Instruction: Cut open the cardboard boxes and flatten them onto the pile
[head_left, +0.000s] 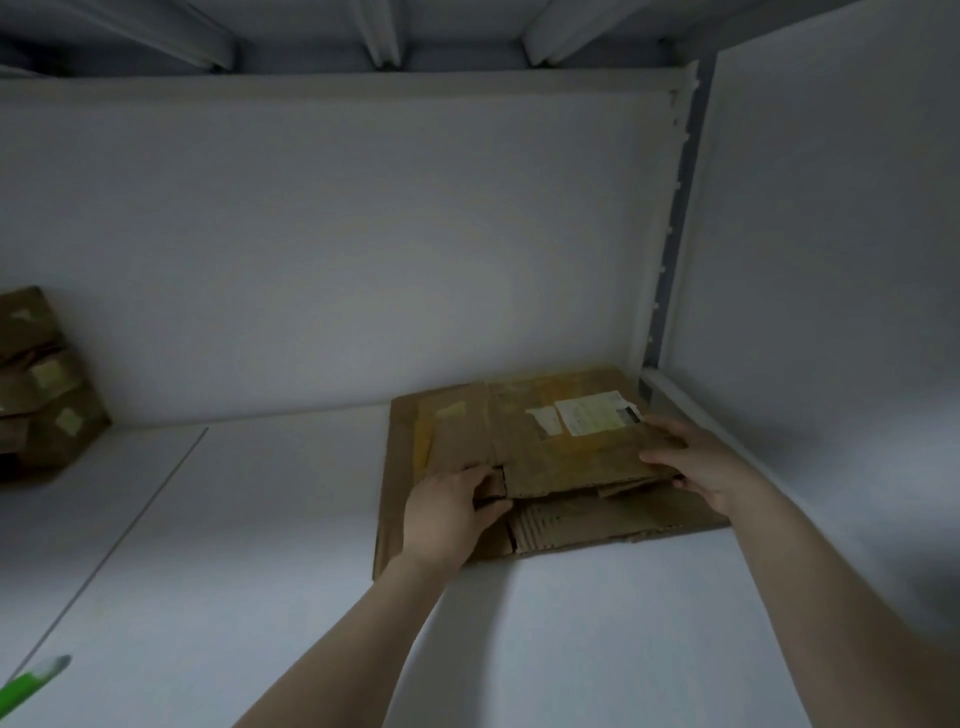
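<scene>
- While it lies on the pile (623, 525) in the far right corner of the white shelf (260, 519), the flattened box (561, 441) has its long axis running left to right along the back wall, its white label (592, 413) toward the right end.
- The left hand (447, 512) curls its fingers round the box's near left corner.
- The right hand (696, 462) grips the right edge, thumb on top.
- More brown boxes (41, 379) stand well apart at the far left.
- A green tool (31, 680) shows at the near left corner.
</scene>
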